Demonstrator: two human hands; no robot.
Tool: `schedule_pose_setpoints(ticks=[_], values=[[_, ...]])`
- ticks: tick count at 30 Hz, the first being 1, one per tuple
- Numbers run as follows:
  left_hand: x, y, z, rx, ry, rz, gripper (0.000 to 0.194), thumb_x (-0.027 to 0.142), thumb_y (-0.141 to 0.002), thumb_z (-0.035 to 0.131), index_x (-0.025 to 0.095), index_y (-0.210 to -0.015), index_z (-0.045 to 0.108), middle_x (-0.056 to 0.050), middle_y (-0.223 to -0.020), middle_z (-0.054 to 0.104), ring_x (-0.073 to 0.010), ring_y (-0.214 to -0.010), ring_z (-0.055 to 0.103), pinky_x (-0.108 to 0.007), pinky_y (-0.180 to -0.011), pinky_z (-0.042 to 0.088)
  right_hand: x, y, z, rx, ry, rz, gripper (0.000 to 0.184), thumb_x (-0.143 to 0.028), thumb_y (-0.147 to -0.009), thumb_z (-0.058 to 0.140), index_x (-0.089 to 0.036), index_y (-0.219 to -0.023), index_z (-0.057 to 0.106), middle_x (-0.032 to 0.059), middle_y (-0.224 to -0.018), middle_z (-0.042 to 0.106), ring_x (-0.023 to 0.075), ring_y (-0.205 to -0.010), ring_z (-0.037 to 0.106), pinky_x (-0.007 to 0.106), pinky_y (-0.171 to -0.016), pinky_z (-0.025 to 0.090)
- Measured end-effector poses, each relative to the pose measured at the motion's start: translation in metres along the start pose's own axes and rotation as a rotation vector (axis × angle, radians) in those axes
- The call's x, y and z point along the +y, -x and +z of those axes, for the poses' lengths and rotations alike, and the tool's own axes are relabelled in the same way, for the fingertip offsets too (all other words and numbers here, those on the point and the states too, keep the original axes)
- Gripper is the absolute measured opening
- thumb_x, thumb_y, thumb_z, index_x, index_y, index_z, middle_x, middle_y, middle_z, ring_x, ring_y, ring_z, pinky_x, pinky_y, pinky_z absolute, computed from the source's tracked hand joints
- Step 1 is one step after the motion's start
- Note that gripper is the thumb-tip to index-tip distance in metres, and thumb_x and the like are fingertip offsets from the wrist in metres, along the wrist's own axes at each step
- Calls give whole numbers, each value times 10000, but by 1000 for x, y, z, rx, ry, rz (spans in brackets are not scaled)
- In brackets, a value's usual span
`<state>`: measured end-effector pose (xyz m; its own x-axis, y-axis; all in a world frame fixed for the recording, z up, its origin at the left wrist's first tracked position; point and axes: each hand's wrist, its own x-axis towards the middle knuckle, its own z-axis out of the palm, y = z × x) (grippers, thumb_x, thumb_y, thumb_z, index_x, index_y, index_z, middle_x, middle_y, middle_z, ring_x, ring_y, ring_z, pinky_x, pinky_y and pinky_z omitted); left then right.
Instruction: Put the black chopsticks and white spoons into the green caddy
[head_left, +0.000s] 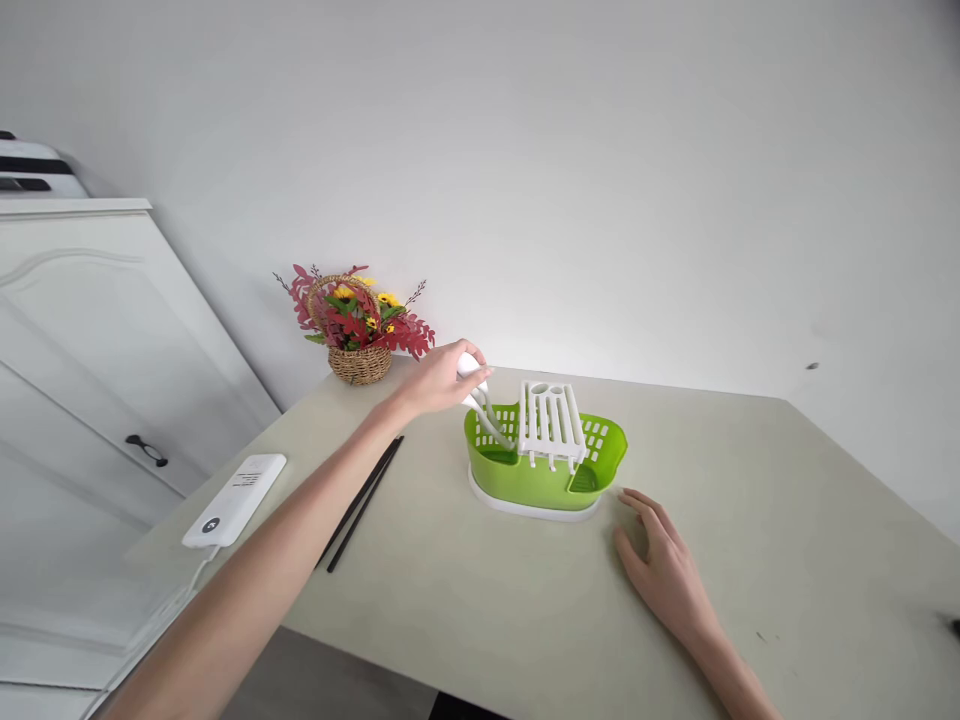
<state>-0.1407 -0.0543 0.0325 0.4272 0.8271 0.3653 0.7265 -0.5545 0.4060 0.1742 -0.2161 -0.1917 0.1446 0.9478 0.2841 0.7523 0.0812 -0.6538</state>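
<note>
White spoons (489,420), left hand (444,380) pinching them, over left end of green basket (540,485).
Seeming light, stiff, slick; upper ends suiting grip. Right hand (660,570) resting empty, half-open, right of basket.

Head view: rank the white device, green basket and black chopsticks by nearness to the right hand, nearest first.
1. Green basket: ahead and left of the right hand.
2. Black chopsticks: left of the basket.
3. White device: leftmost of the three.
</note>
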Motion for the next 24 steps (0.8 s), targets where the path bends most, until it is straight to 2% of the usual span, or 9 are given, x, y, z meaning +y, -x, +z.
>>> schedule_pose_setpoints(ticks=[2,7,11,15,19,24], values=[[-10,3,-5,0,21,-55,372,532,-940,598,186,-1060,667,11,-722,661,-158,-606,564,-257,-583,368,1,0,0,-3,11,-12,428,-402,-984,418,-269,-1381,502,64,-1518,519,265,-1352,539,447,-1084,474],[-35,14,2,72,158,-144,427,583,-911,605,185,-1045,683,-15,-872,685,-158,-718,578,-235,-626,408,5,0,1,-11,17,-24,430,-409,-978,435,-268,-1375,517,69,-1517,517,269,-1351,540,445,-1095,466],[-43,18,17,46,307,-285,432,588,-874,649,195,-1049,681,28,-685,574,-122,-545,485,-215,-477,350,8,1,1,-11,14,-36,423,-399,-971,445,-266,-1363,533,70,-1509,522,265,-1345,546,442,-1121,449],[-46,19,23,25,494,-428,429,577,-830,704,217,-1060,667,33,-685,579,-105,-506,490,-185,-409,306,10,1,1,-5,18,-44,411,-393,-966,454,-264,-1343,554,75,-1502,527,267,-1343,548,451,-1143,434],[-45,18,16,63,581,-468,454,571,-785,758,217,-1053,663,40,-674,588,-92,-481,488,-178,-398,286,7,1,0,-8,21,-40,398,-398,-978,436,-264,-1332,557,72,-1505,528,267,-1357,539,450,-1119,455],[-44,15,-5,150,736,-438,459,546,-755,800,192,-1008,652,49,-652,555,-59,-425,399,-192,-363,203,1,2,0,-15,10,-21,394,-407,-988,419,-265,-1330,556,74,-1516,519,271,-1352,544,455,-1060,496]])
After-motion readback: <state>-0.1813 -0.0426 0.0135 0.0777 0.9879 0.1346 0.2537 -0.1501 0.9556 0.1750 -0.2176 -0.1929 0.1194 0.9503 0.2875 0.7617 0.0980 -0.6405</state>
